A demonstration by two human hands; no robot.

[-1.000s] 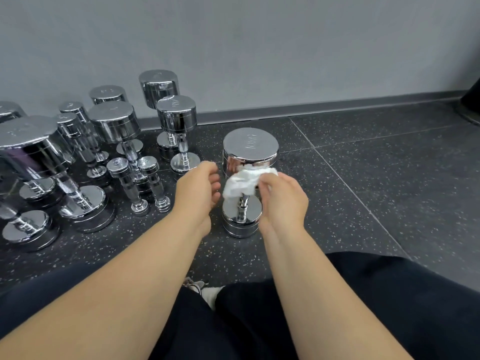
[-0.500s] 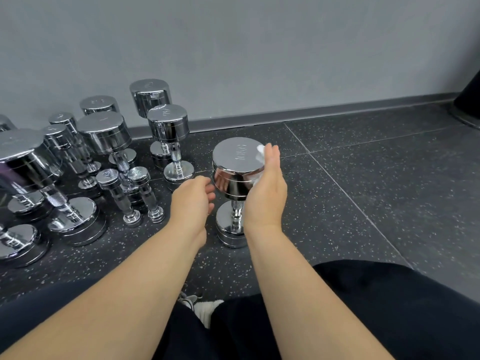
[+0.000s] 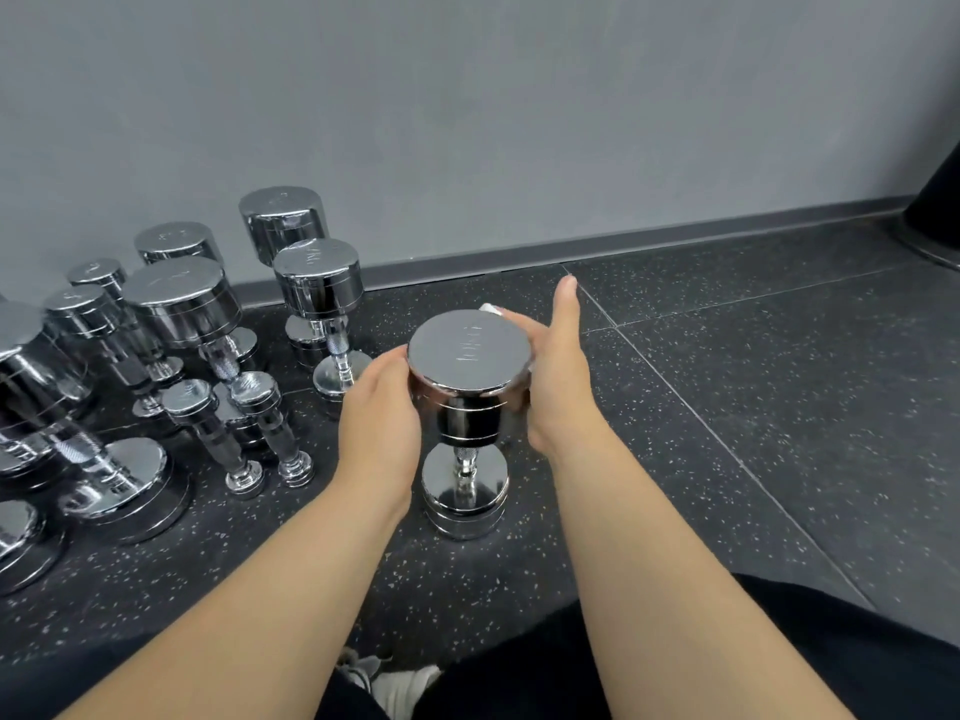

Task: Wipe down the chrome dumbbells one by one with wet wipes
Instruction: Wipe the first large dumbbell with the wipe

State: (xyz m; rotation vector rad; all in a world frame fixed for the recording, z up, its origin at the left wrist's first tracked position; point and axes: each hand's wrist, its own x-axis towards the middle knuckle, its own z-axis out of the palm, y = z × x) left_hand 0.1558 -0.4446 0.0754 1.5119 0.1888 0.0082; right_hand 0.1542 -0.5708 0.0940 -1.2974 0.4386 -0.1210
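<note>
**A gym, told by its weights and floor**

The place reads as a gym or weights room; chrome dumbbells [image 3: 179, 304] of many sizes stand on end in a cluster, from slim small ones to thick heavy ones; the floor [image 3: 779, 433] is black speckled rubber laid in large tiles with visible seams; a plain grey wall [image 3: 467, 122] meets it at a darker skirting strip [image 3: 675, 236]; a dark base [image 3: 940, 210] at the right edge is too cut off to identify.
</note>
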